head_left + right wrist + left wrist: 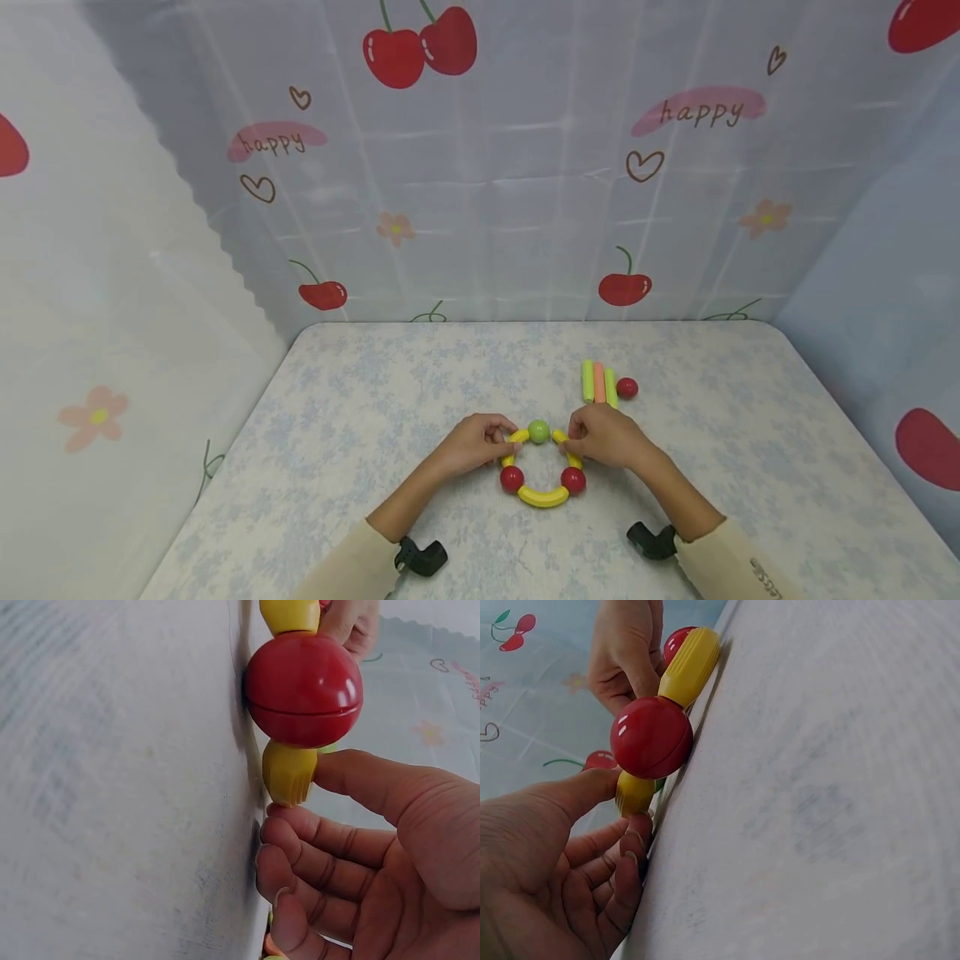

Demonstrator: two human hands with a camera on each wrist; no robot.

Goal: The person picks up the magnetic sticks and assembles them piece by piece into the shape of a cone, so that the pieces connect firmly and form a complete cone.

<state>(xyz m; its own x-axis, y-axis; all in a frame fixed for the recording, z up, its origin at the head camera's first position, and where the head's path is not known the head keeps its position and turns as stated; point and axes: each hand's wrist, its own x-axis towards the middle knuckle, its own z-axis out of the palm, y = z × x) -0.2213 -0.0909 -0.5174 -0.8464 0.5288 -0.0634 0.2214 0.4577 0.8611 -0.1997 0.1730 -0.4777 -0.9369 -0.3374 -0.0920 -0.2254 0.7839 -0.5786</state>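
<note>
A ring of ball and curved rod pieces lies on the table in the head view. It has a green ball (538, 431) at the far side, two red balls (512, 479) (573, 480) and a curved yellow rod (543, 498) joining them in front. My left hand (468, 446) pinches the left yellow rod (635, 796) between thumb and fingertips. On the other side, my right hand (611, 437) pinches the right yellow rod (289, 774). A narrow gap seems to separate that rod from the green ball; the left rod's end sits against it.
Beyond my right hand lie two light green rods (588, 381) (611, 387) with an orange rod (599, 382) between them. A loose red ball (627, 388) is beside them. A cherry-printed curtain (480, 167) stands behind the patterned table (360, 383).
</note>
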